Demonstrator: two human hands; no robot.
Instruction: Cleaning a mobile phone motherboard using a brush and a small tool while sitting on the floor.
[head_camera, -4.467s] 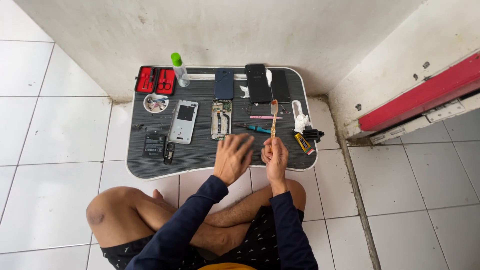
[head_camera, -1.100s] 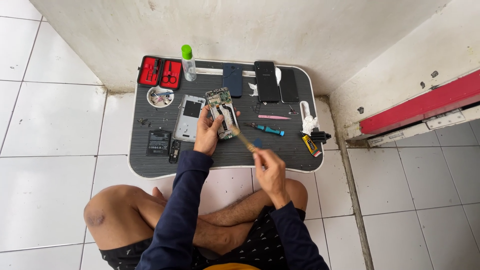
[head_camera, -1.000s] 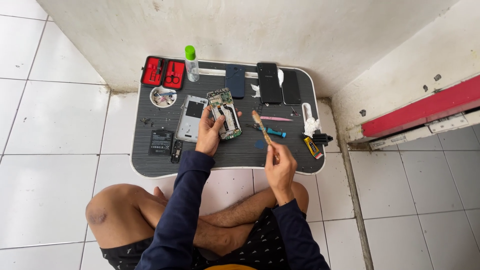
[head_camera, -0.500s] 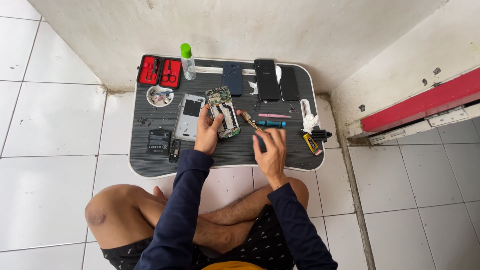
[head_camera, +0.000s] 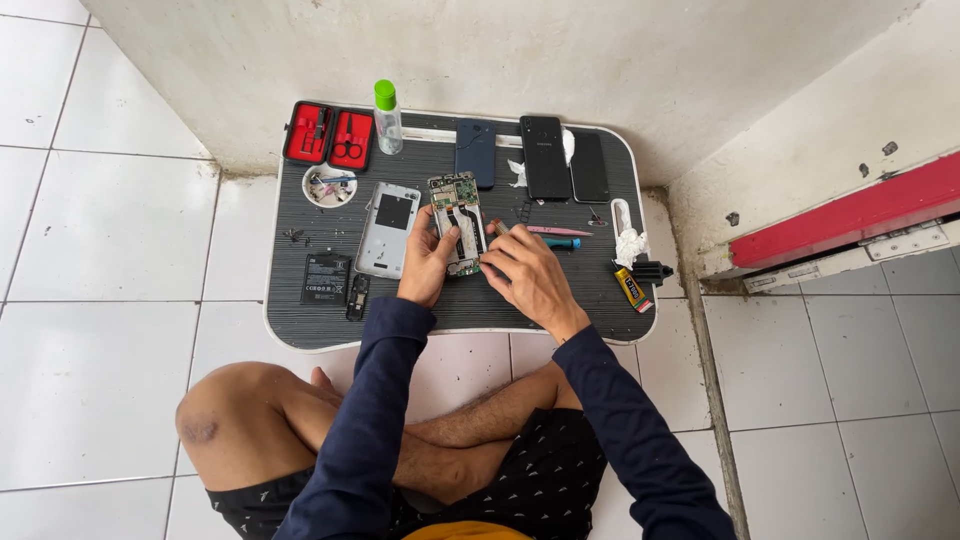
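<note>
An opened phone body (head_camera: 457, 205) with its circuit board showing lies on the dark ribbed lap table (head_camera: 500, 300). My left hand (head_camera: 425, 265) grips the phone's lower left side. My right hand (head_camera: 525, 275) sits at the phone's lower right edge and holds a thin wooden-handled brush (head_camera: 497, 229), its tip against the phone. The phone's grey back cover (head_camera: 389, 229) lies just left of my left hand.
A black battery (head_camera: 325, 277) and a small part (head_camera: 356, 296) lie left. A red tool case (head_camera: 330, 134), round dish (head_camera: 329, 186), green-capped bottle (head_camera: 387, 117) and three dark phones (head_camera: 545, 156) line the back. Tweezers (head_camera: 560, 231), glue tube (head_camera: 632, 287) and tissue (head_camera: 630, 240) are right.
My left hand picked up the phone body and holds it. My right hand brought the brush from the table's right side down to the phone's lower edge.
</note>
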